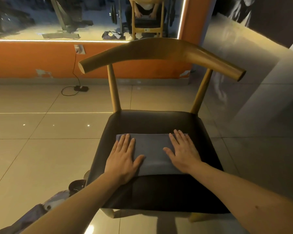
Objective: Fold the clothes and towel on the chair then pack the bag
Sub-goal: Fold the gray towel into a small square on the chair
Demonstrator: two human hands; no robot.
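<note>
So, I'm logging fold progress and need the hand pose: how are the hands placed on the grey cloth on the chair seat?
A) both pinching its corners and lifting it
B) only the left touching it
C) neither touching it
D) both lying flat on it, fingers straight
D: the left hand and right hand both lie palm-down with straight fingers on the folded grey cloth, which rests flat on the chair seat.
</note>
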